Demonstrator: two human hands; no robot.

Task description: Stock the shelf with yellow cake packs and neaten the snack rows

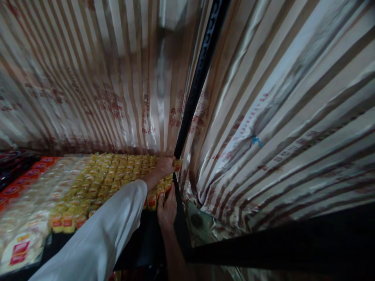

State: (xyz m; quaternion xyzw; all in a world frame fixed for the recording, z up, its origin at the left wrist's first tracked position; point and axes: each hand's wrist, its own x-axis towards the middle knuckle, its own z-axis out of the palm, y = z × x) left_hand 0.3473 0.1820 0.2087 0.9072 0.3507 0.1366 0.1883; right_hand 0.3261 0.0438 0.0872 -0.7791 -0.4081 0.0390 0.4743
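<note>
My left hand (166,165), in a white sleeve, reaches over rows of small yellow packets (111,171) to the far right corner of the shelf. Its fingers are closed round a yellow packet (177,164) beside the black upright post (195,84). Lower down, my right hand (167,208) is open at the front right end of the rows, thumb and fingers apart. Its fingertips are by the end packets, and I cannot tell whether they touch them. The packets are clear-wrapped with red and yellow labels on their fronts.
Clear packs of pale food (25,246) lie left of the yellow rows, beside an orange-red strip of packages (27,177). Striped printed sheeting (117,78) hangs behind the shelf, and more sheeting (281,128) covers the right side. A dark shelf beam (278,244) runs at lower right.
</note>
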